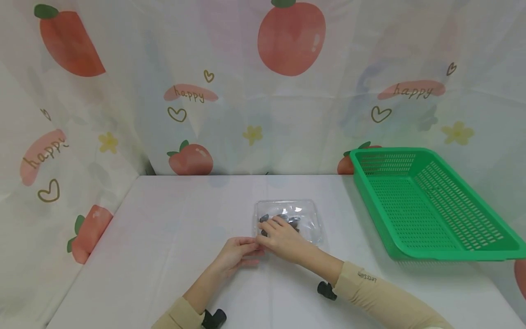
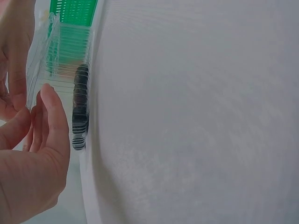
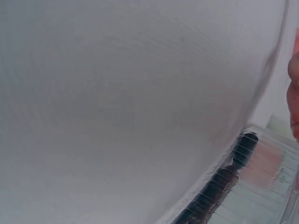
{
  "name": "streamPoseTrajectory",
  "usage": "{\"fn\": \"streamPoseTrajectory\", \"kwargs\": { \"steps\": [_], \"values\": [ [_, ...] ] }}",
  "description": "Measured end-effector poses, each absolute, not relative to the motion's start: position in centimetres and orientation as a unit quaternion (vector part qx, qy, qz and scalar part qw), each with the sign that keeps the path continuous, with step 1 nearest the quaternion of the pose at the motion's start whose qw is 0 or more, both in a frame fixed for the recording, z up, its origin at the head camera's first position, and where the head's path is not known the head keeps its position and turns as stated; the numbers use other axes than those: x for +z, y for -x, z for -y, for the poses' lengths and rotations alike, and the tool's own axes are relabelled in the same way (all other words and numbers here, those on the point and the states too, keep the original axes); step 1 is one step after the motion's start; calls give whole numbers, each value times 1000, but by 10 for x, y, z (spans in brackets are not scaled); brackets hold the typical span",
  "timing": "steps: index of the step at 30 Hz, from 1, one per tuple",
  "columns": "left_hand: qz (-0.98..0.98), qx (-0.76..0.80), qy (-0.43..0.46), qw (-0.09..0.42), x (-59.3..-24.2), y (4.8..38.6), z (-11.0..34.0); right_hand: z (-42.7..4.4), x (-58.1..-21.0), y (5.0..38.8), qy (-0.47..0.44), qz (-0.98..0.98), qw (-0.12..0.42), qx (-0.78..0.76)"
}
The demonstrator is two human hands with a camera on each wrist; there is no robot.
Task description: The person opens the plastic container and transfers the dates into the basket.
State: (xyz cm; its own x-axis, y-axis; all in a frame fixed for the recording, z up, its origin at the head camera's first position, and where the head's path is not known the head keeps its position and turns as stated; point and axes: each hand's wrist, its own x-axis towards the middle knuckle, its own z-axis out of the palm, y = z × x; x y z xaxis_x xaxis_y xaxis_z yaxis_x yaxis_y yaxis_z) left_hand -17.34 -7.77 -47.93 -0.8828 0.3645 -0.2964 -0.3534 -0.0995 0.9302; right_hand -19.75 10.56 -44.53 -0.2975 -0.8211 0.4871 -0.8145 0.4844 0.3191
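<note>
A clear plastic box [image 1: 308, 211] with a lid stands on the white table, with several dark, shiny oval pieces [image 1: 293, 220] inside. Their exact kind is hard to tell through the plastic. At the box's near left corner my left hand [image 1: 236, 252] pinches the rim between thumb and fingers, its index finger raised in the left wrist view. My right hand [image 1: 286, 241] lies over the top of the box, fingers stretched across the lid and thumb down at the near edge, beside the left thumb. In the right wrist view, dark pieces [image 3: 210, 193] show through the ribbed side wall.
A large green plastic basket [image 1: 404, 201] with perforated walls stands at the right of the table. Behind and to the left hangs a patterned cloth [image 1: 230, 119] with printed fruit. The white tabletop [image 1: 172, 228] extends left of the box.
</note>
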Motion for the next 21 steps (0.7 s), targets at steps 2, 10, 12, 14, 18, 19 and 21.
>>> {"fn": "streamPoseTrajectory", "kwargs": {
  "steps": [2, 10, 12, 14, 18, 19, 21],
  "values": [
    [-627, 741, -7, 239, -479, 174, 77, -105, -446, 197, -506, 806, 307, -4],
    [-638, 735, -23, 228, -477, 173, 77, -105, -447, 195, -493, 816, 301, -15],
    [-642, 733, -23, 224, -476, 173, 76, -105, -447, 195, -489, 820, 296, -17],
    [-645, 731, -19, 220, -475, 172, 75, -105, -447, 194, -486, 823, 292, -17],
    [-651, 730, -17, 210, -475, 172, 74, -104, -446, 194, -485, 825, 288, -21],
    [-651, 729, -17, 208, -475, 172, 74, -104, -446, 194, -485, 825, 288, -22],
    [-653, 729, -18, 203, -474, 171, 73, -104, -446, 194, -484, 825, 290, -24]
  ]
}}
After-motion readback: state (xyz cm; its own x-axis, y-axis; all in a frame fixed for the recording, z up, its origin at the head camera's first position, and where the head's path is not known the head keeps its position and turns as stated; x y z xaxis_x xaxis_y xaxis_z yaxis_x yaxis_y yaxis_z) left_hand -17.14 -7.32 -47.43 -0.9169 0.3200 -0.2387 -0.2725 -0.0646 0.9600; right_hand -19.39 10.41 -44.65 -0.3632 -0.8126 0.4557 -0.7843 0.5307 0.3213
